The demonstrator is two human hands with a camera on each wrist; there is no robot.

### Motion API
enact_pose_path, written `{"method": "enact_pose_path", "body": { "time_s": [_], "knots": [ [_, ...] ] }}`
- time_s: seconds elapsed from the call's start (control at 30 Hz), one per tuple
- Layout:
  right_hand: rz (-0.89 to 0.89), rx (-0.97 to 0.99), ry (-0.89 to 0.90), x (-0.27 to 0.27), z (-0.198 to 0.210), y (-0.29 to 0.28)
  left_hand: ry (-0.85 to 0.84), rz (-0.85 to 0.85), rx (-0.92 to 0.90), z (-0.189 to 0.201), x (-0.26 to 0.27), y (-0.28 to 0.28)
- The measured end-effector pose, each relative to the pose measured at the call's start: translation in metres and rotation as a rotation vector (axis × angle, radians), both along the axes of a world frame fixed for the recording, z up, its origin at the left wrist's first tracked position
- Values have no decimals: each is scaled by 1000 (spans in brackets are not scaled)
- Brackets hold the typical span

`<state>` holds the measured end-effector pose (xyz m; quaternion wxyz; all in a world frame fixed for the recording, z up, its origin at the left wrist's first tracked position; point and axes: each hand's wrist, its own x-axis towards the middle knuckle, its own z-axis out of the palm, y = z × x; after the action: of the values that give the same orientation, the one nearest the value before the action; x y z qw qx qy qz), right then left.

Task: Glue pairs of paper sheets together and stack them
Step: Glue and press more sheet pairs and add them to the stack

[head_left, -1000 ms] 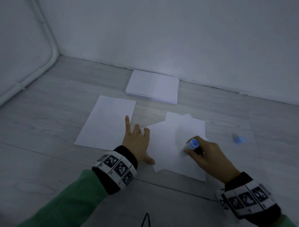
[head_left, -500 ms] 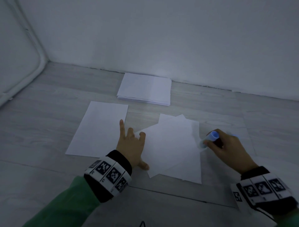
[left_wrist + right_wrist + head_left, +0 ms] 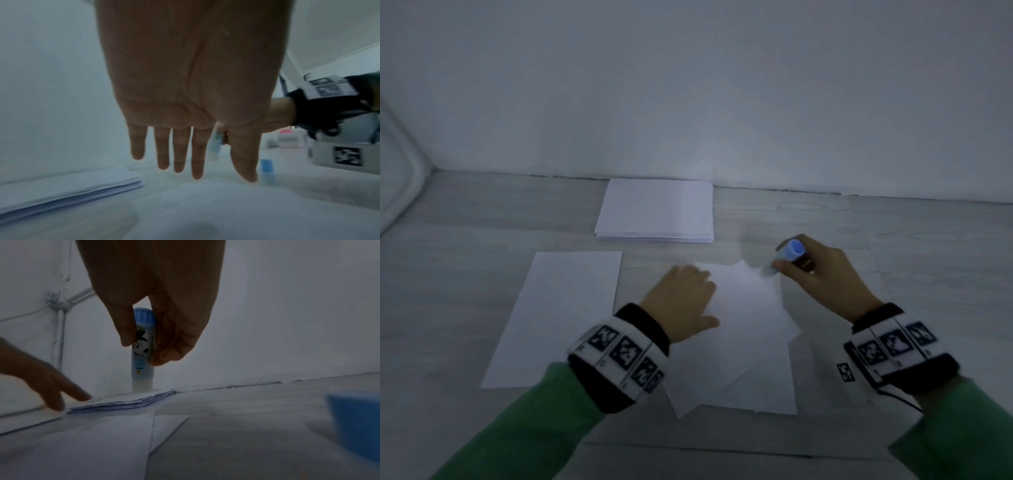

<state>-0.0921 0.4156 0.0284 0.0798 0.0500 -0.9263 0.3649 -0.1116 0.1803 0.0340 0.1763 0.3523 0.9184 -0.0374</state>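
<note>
Glue stick point(image 3: 787, 256) now farther out at the sheets' point(image 3: 750, 329) far corner, gripped in right hand point(image 3: 822, 274); left hand point(image 3: 681, 301) flat, open on them.

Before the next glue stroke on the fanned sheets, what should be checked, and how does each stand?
1. Glue stick gripped by right hand: ok.
2. Cap off, lying on the floor: ok.
3. Left hand flat on the fanned sheets: ok.
4. Glue tip touching paper: cannot tell.
5. Fanned sheets squared up: not ok.
6. Single sheet and ream clear of the stroke: ok.
</note>
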Motion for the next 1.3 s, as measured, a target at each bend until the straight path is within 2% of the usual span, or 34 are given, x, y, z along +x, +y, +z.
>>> {"method": "enact_pose_path", "body": {
  "time_s": [0.1, 0.2, 0.5, 0.97, 1.07, 1.2, 1.23, 1.3],
  "knots": [
    [57, 51, -38, -19, -4, -12, -144, -137, -3, -8, -1, 33],
    [110, 124, -85, -30, -9, -19, -186, -159, -37, -18, -3, 46],
    [161, 201, -185, -17, -10, -10, -139, -158, -103, -21, -3, 53],
    [218, 74, -210, 52, -7, 22, -76, -172, -176, -20, 0, 57],
    [122, 25, -262, 60, -1, 34, -101, -166, -186, -20, 1, 56],
    [-143, -375, -211, 67, 7, 52, -123, -155, -171, -22, 4, 54],
    [-197, -415, -198, 68, 6, 55, -126, -152, -165, -23, 5, 54],
    [-259, -370, -177, 69, 2, 58, -130, -148, -163, -24, 6, 53]
  ]
}}
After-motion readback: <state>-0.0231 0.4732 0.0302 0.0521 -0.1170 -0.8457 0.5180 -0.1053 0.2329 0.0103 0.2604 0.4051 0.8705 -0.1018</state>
